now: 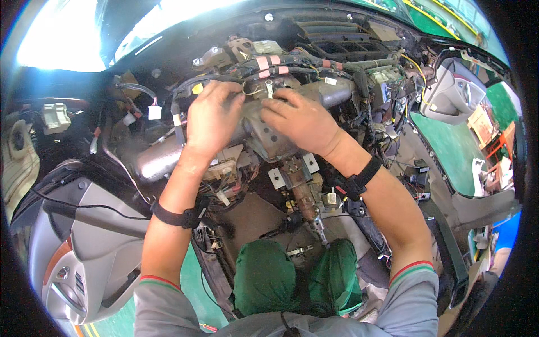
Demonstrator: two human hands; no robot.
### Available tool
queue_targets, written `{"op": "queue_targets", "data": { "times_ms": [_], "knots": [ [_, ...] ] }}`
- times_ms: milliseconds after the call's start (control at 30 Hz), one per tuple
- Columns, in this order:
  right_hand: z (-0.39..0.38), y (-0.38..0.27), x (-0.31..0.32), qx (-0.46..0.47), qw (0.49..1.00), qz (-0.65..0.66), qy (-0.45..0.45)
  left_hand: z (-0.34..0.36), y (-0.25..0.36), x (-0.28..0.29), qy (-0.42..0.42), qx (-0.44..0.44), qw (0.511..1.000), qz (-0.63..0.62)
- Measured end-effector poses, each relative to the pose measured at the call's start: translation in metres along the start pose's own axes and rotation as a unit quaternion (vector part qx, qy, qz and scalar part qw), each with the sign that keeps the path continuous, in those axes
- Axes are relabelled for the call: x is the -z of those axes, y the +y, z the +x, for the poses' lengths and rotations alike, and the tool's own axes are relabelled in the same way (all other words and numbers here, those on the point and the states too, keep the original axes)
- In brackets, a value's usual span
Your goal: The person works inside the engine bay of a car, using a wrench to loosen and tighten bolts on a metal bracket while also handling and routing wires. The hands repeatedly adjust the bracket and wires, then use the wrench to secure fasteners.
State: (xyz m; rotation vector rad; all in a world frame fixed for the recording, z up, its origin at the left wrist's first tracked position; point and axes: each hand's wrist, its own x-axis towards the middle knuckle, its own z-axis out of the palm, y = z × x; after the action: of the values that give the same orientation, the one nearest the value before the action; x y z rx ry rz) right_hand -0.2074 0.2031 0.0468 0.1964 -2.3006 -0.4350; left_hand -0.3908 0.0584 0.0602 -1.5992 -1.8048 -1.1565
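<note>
My right hand [300,119] is closed around what looks like a small silver spanner, whose ringed end [269,85] sticks up past the fingers. Across from it, my left hand [212,117] has its fingers curled together by a thin pale wire [251,91]; whatever they pinch is hidden. Both hands are over the middle of a stripped car dashboard, at a metal cross beam [160,160] and its central bracket [270,137]. Behind them runs a dark wiring harness [303,60] wrapped with pink tape. The steering column [303,196] points down towards my knees.
A grey door panel [98,247] stands open at the left, another door [457,92] at the far right. Loose connectors hang about, including a white plug [154,112]. Bundled wires [387,106] crowd the beam's right end. A person's arm [498,261] shows at the right edge.
</note>
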Motion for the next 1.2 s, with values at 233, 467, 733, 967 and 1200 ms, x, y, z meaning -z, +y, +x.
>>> {"op": "queue_targets", "data": {
  "times_ms": [233, 467, 733, 967, 1200],
  "knots": [
    [0.000, 0.005, 0.007, -0.025, 0.999, -0.013, 0.031, 0.015, 0.009, -0.007, -0.064, -0.029, 0.995, 0.067],
    [-0.019, 0.000, 0.003, -0.197, 0.975, 0.059, 0.080, 0.052, 0.007, -0.033, -0.170, -0.081, 0.980, 0.061],
    [-0.026, 0.001, -0.009, -0.243, 0.956, 0.123, 0.113, 0.070, -0.014, -0.045, -0.215, -0.105, 0.970, -0.034],
    [-0.024, 0.001, -0.007, -0.249, 0.955, 0.135, 0.086, 0.074, -0.012, -0.046, -0.256, -0.090, 0.963, 0.007],
    [-0.025, 0.004, -0.008, -0.252, 0.953, 0.153, 0.074, 0.077, -0.007, -0.048, -0.247, -0.081, 0.965, 0.033]
  ]
}}
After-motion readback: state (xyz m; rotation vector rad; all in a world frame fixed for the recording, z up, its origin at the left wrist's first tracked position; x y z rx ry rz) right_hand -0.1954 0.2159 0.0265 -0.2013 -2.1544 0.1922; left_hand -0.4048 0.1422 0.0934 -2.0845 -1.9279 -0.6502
